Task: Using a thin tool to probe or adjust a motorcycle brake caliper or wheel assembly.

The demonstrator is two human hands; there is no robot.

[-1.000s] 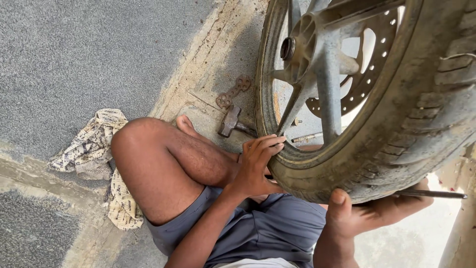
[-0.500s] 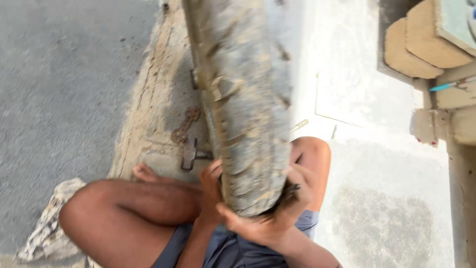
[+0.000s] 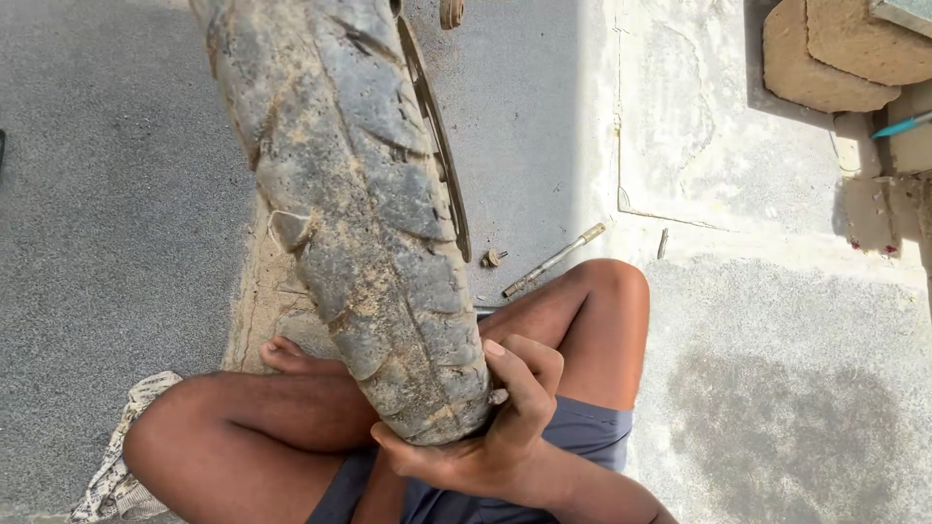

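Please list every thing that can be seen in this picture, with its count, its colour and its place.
tyre: one, grey-black and dusty, standing on edge in the middle, lower end between the knees
brake disc: one, dark metal, on the tyre's right side
metal rod: one, silver-brown, on the ground right of the tyre
small round part: one, brownish, beside the rod
cloth: one, patterned white, bottom left under the leg
stone blocks: several, tan, top right corner
ground: grey concrete left, paler slab right
shorts: one pair, grey-blue
right hand: cupping the tyre's lower end, fingers curled on its side
left hand: hidden behind the tyre
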